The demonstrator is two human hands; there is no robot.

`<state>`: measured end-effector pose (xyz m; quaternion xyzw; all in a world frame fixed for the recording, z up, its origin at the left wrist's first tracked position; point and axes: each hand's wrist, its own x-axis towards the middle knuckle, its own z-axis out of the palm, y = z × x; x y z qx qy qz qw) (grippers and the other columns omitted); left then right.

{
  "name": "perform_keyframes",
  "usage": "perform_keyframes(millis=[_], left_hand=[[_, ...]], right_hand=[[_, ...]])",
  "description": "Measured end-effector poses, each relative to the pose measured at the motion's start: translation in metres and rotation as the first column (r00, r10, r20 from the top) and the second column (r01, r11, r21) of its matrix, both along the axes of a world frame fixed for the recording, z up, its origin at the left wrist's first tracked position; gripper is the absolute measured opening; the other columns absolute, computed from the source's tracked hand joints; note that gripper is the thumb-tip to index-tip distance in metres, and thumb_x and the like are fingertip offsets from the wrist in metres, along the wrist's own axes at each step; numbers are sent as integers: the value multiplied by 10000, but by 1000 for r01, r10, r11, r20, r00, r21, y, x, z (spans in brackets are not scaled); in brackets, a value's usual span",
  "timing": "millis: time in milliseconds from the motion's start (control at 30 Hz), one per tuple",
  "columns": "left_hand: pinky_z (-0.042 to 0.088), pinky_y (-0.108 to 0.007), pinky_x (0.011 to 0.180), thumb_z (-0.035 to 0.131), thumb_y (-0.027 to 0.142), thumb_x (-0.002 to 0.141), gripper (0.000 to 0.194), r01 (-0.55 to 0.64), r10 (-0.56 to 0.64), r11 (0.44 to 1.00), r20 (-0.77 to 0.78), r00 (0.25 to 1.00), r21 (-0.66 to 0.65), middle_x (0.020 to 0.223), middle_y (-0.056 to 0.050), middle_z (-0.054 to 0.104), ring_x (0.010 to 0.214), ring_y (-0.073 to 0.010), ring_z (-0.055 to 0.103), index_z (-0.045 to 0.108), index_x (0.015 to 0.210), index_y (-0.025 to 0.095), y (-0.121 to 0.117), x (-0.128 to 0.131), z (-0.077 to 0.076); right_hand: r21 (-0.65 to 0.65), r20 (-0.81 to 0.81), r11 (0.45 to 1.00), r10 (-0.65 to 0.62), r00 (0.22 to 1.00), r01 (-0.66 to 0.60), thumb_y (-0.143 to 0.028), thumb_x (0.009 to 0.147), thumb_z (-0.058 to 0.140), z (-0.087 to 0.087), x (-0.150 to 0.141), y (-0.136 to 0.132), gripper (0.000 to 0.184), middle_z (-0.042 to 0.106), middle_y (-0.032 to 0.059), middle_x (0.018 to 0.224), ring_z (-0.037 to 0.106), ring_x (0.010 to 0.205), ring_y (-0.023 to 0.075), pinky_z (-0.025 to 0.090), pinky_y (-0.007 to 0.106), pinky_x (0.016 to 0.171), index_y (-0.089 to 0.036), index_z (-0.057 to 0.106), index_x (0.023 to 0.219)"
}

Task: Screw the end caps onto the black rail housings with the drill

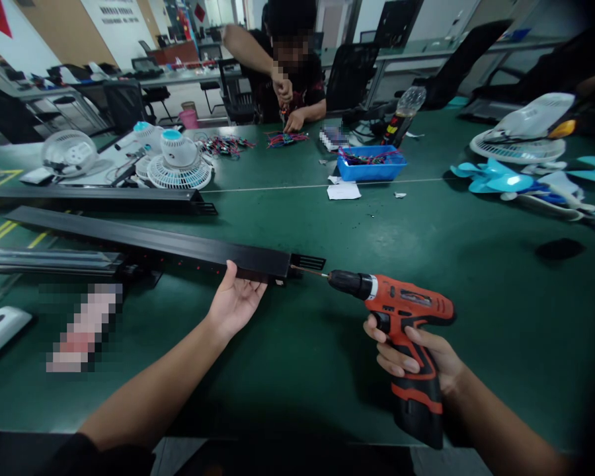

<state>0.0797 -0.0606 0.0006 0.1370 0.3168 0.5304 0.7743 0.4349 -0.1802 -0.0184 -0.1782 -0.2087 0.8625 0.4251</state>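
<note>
My right hand [416, 354] is wrapped round the handle of a red and black cordless drill [406, 297]. The drill's long thin bit points left and reaches the end of a long black metal profile [178, 243]; whether its tip touches a screw is too small to tell. Under the near edge of that profile, close to its right end, my left hand [238, 297] grips it with the thumb up along its side. A slotted black tab [308, 261] sticks out past the profile's end.
Another black profile [89, 197] lies behind, a shiny one [49, 260] at left. Fan parts [178, 162] stand back left; blue fan blades [496, 177] lie at right. Beyond a blue bin [371, 165] and bottle [404, 116], a person [287, 73] works on wires across the green table [297, 370].
</note>
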Motion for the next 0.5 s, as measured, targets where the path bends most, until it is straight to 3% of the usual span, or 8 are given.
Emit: perform_keyframes(millis=[133, 233, 367, 500], left_hand=[[536, -366, 1233, 470, 519, 1151, 528, -100, 104, 989, 28, 994, -113, 1380, -125, 781, 1335, -227, 721, 645, 1487, 151, -2, 10, 16], [561, -369, 1201, 450, 502, 1158, 539, -128, 136, 984, 53, 989, -127, 1324, -118, 806, 1262, -223, 760, 608, 1541, 157, -4, 13, 23], [578, -378, 1172, 470, 485, 1155, 507, -104, 121, 982, 98, 988, -158, 1275, -111, 824, 1230, -235, 776, 629, 1517, 167, -4, 10, 22], [575, -386, 1172, 529, 511, 1128, 478, -85, 111, 978, 130, 985, -189, 1222, -111, 834, 1183, -246, 790, 680, 1421, 164, -4, 7, 22]], right_hand=[[21, -104, 1000, 16, 994, -14, -465, 985, 718, 2, -2, 2, 446, 678, 54, 1044, 319, 491, 32, 586, 270, 656, -120, 759, 1265], [42, -125, 999, 16, 992, -11, -401, 929, 727, 4, -3, 3, 472, 686, 77, 1085, 351, 517, 46, 590, 286, 680, -108, 739, 1300], [59, -98, 998, 8, 995, -2, -401, 892, 744, 5, -2, 1, 478, 688, 75, 1101, 380, 545, 67, 601, 308, 700, -143, 728, 1295], [19, -60, 1000, 10, 998, -9, -336, 915, 764, 4, -1, 0, 355, 671, 37, 1032, 332, 513, 49, 595, 287, 673, -173, 736, 1228]])
